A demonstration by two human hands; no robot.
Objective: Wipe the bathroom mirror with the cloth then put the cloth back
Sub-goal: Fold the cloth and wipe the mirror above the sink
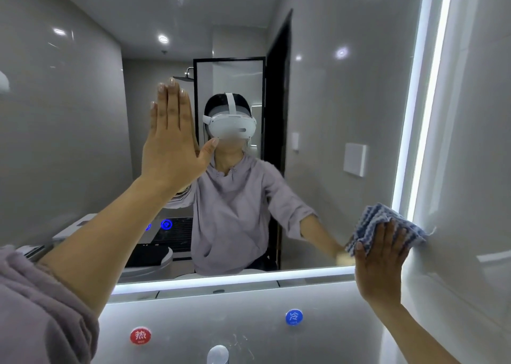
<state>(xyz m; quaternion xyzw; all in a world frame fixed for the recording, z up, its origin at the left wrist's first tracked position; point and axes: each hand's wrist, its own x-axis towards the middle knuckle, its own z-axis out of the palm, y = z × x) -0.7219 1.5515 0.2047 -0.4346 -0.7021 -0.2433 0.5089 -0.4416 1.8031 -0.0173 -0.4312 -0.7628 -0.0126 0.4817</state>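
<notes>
We note the left grip [171, 142] flat on the mirror [331, 101], fingers straight, holding nothing. The right grip [381, 256], fingers also straight, presses the cloth [373, 222] against the glass at the lower right corner, beside the lit edge. Below: red sticker [140, 335], blue sticker [293, 317], tap [218, 355].

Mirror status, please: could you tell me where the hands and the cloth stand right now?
Left hand flat, open, on the mirror. Right hand pressing striped cloth flat at lower right corner, by the lit edge. Nothing in the way.
</notes>
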